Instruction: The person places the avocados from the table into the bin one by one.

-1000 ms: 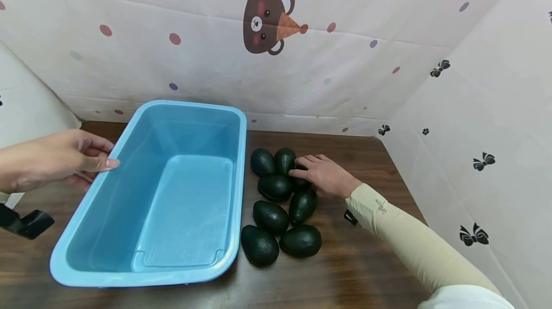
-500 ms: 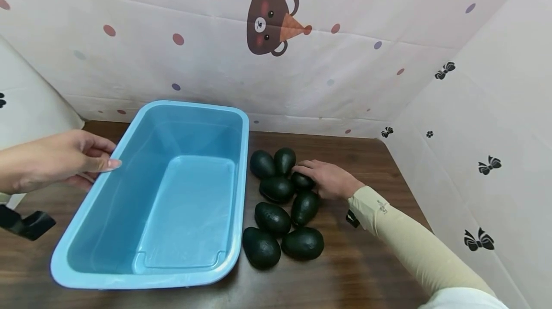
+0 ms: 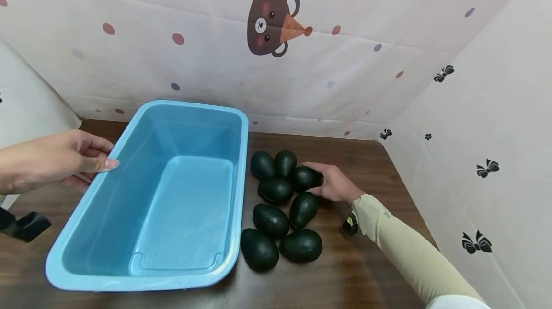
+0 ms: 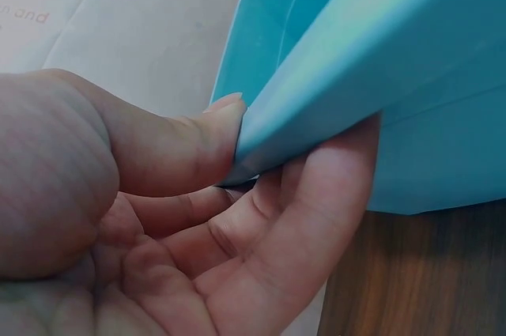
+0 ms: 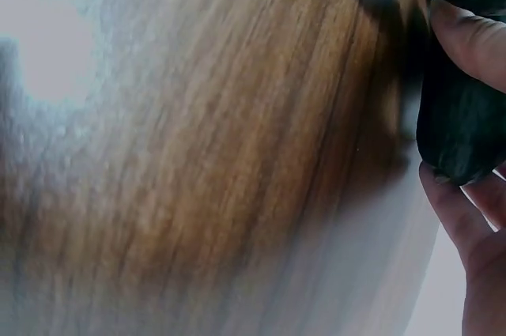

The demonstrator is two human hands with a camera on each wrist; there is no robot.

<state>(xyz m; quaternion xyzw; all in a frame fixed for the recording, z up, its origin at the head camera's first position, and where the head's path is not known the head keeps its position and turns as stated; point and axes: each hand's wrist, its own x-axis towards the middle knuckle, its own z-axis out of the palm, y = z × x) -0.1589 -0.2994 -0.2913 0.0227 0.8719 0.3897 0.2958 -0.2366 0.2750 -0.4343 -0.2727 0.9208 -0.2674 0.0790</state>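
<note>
A light blue plastic basin [image 3: 185, 213] stands on the left of the table. My left hand [image 3: 64, 158] pinches its left rim, the thumb on top and the fingers curled underneath, as the left wrist view shows on the basin rim [image 4: 332, 75]. To the basin's right lies a cluster of several dark green avocados [image 3: 271, 220]. My right hand [image 3: 334, 183] holds the avocado [image 3: 305, 177] at the cluster's right side. In the right wrist view, thumb and fingers lie around that avocado [image 5: 458, 126], and part of another shows above it.
The brown wooden table [image 3: 358, 261] extends right of the avocados. A white wall sheet [image 3: 207, 60] with a printed bear closes off the back, and another white sheet [image 3: 457, 155] with bows stands at the right. The basin's walls rise beside the avocados.
My right hand has shifted slightly right and lower, from over the avocados to around the rightmost one, which now shows between thumb and fingers. My left hand stays on the basin rim.
</note>
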